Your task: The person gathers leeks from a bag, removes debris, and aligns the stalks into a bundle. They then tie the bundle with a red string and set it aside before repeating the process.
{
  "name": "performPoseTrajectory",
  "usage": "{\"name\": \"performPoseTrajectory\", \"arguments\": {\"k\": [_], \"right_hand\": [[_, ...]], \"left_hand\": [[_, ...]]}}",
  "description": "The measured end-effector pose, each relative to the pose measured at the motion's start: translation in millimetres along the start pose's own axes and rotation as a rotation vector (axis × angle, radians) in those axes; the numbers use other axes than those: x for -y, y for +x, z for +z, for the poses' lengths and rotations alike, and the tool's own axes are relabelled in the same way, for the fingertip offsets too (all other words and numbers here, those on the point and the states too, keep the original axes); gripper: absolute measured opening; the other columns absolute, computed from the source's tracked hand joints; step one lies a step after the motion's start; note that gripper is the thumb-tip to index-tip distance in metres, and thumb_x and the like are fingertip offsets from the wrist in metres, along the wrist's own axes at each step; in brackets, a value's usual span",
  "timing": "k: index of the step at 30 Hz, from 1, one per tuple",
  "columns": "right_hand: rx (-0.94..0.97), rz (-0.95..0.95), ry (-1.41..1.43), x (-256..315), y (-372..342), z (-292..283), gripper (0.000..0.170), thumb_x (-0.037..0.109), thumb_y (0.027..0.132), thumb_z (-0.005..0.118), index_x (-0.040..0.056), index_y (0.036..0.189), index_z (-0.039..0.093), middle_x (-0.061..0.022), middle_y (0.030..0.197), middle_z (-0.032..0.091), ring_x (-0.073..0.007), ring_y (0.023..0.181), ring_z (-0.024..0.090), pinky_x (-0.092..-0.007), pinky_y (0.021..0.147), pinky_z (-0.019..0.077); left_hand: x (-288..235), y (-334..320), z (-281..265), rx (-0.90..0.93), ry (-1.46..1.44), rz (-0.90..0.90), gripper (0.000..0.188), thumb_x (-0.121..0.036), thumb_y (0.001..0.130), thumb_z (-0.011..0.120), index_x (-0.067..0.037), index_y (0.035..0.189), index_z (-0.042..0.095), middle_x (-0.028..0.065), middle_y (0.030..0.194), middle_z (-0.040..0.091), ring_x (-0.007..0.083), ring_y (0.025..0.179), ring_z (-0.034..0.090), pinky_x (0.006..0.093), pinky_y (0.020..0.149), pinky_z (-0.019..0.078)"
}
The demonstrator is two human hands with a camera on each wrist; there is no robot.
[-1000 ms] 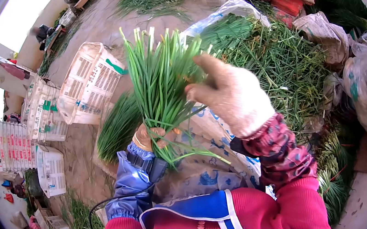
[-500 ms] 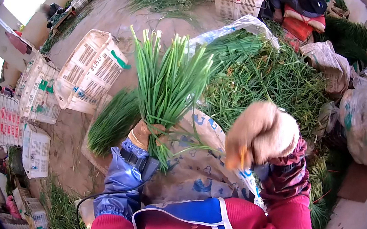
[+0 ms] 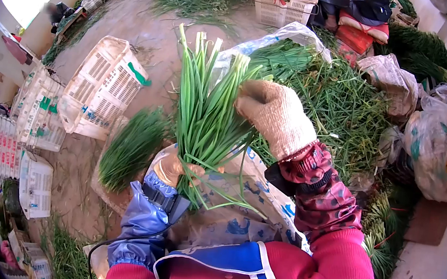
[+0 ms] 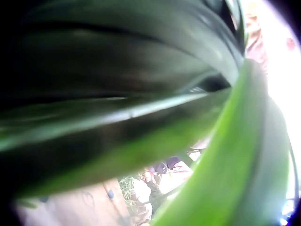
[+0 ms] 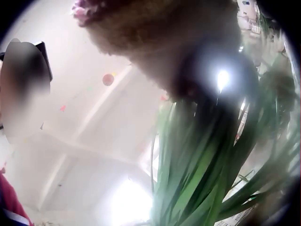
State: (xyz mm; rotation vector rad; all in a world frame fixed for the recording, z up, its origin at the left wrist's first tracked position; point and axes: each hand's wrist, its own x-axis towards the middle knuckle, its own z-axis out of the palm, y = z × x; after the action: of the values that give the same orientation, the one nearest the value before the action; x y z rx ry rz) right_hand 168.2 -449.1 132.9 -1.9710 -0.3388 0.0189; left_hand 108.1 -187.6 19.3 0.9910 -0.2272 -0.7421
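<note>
An upright bunch of garlic chives, pale stalk ends at the top, is gripped low down by my left hand in a tan glove. Loose leaf tips spill out below that fist. My right hand, in a whitish knitted glove, is at the bunch's upper right side, its bent fingers pinching at the stalks; the fingertips are partly hidden. Broad blurred chive leaves fill the left wrist view. In the right wrist view, the glove is dark above the leaves.
A printed plastic sheet covers my lap. More chives lie at the left, beside white crates. A large heap of loose green leaves is on the right, near plastic bags. Other people sit farther back.
My right hand swung away from the bunch to the lower right, blurred, with something orange at its fingertips, then came back to the stalks. The left hand keeps its grip on the bunch.
</note>
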Motion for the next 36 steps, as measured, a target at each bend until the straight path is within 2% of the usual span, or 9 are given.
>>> {"name": "performPoseTrajectory", "arguments": {"k": [4, 8, 11, 18, 23, 27, 31, 34, 36], "right_hand": [[0.06, 0.117, 0.296, 4.4, -2.6, -4.1, 0.035, 0.018, 0.083, 0.072, -0.0042, 0.11, 0.068, -0.012, 0.092, 0.073, -0.0144, 0.086, 0.067, -0.0295, 0.076, 0.0529], [0.838, 0.16, 0.431, 7.5, -19.6, -35.9, 0.03, 0.012, 0.083, 0.076, -0.0016, 0.108, 0.069, -0.0071, 0.094, 0.072, -0.0137, 0.083, 0.065, -0.0284, 0.076, 0.0527], [1.255, -0.254, 0.446, 2.4, -28.1, -39.6, 0.03, 0.012, 0.08, 0.079, -0.0026, 0.105, 0.07, -0.0121, 0.098, 0.073, -0.0197, 0.086, 0.068, -0.0314, 0.078, 0.0551], [0.013, -0.006, 0.478, 18.8, -7.2, -69.5, 0.027, 0.017, 0.086, 0.069, -0.0012, 0.106, 0.068, 0.0008, 0.082, 0.064, -0.0068, 0.072, 0.056, -0.023, 0.066, 0.0467], [-0.364, -0.076, 0.741, -9.1, 5.1, -99.9, 0.026, 0.029, 0.094, 0.066, 0.0055, 0.105, 0.066, 0.0026, 0.081, 0.063, -0.0072, 0.067, 0.054, -0.0212, 0.06, 0.0424], [-0.064, -0.007, 0.742, -82.2, -15.8, -115.4, 0.027, 0.027, 0.091, 0.07, 0.0062, 0.108, 0.066, 0.0003, 0.089, 0.066, -0.01, 0.071, 0.059, -0.0232, 0.064, 0.0498], [0.403, 0.405, -1.185, -146.8, -37.6, -75.3, 0.035, 0.024, 0.082, 0.074, 0.0065, 0.112, 0.068, -0.0039, 0.092, 0.072, -0.0123, 0.076, 0.064, -0.0272, 0.068, 0.0533], [0.113, 0.477, -0.099, -161.3, -45.6, -53.6, 0.032, 0.019, 0.075, 0.073, 0.0032, 0.103, 0.072, -0.0096, 0.083, 0.071, -0.0209, 0.073, 0.067, -0.0334, 0.071, 0.0546], [0.043, 0.188, -0.119, -145.8, -40.5, -38.1, 0.043, 0.019, 0.073, 0.075, 0.001, 0.112, 0.067, -0.0114, 0.099, 0.07, -0.0225, 0.079, 0.067, -0.0335, 0.075, 0.055]], "left_hand": [[-1.7, -0.8, -1.2, 0.001, -0.005, -0.012, 0.066, -0.003, 0.075, 0.079, 0.003, 0.133, 0.05, 0.0247, 0.109, 0.067, 0.025, 0.081, 0.067, 0.0225, 0.039, 0.0476], [0.1, 0.0, -7.1, 0.015, -0.058, 0.019, 0.054, -0.004, 0.079, 0.077, 0.0, 0.13, 0.056, 0.0201, 0.111, 0.068, 0.014, 0.067, 0.064, 0.0242, 0.046, 0.0484], [2.9, -0.8, -25.1, 0.025, 0.018, -0.012, 0.05, -0.006, 0.08, 0.076, 0.0, 0.127, 0.059, 0.0198, 0.113, 0.068, 0.0157, 0.07, 0.065, 0.0256, 0.048, 0.0496], [7.7, -2.4, -18.2, -0.004, -0.159, 0.047, 0.057, -0.008, 0.081, 0.074, 0.0, 0.134, 0.053, 0.0292, 0.121, 0.061, 0.0239, 0.072, 0.065, 0.0297, 0.043, 0.0463], [3.2, -12.9, -18.8, 0.06, 0.022, 0.06, 0.056, -0.015, 0.082, 0.076, 0.001, 0.131, 0.054, 0.0296, 0.118, 0.062, 0.0166, 0.056, 0.058, 0.0279, 0.041, 0.0412], [3.8, -29.6, -38.4, 0.091, -0.189, 0.049, 0.046, -0.011, 0.084, 0.073, 0.006, 0.123, 0.056, 0.0198, 0.116, 0.065, 0.016, 0.053, 0.055, 0.0272, 0.04, 0.0379], [-6.4, -34.7, -38.6, 0.108, -0.116, 0.097, 0.041, -0.017, 0.09, 0.067, 0.006, 0.122, 0.056, 0.0146, 0.105, 0.065, 0.0159, 0.053, 0.055, 0.0286, 0.044, 0.0409], [3.0, -49.6, -58.3, 0.028, -0.015, 0.139, 0.048, -0.024, 0.087, 0.07, 0.005, 0.123, 0.055, 0.0141, 0.099, 0.063, 0.0178, 0.055, 0.055, 0.0298, 0.044, 0.0421], [-7.3, -48.9, -55.0, 0.031, -0.102, 0.013, 0.054, -0.021, 0.08, 0.078, 0.005, 0.121, 0.055, 0.0155, 0.098, 0.063, 0.0189, 0.056, 0.056, 0.0306, 0.044, 0.0437]]}}
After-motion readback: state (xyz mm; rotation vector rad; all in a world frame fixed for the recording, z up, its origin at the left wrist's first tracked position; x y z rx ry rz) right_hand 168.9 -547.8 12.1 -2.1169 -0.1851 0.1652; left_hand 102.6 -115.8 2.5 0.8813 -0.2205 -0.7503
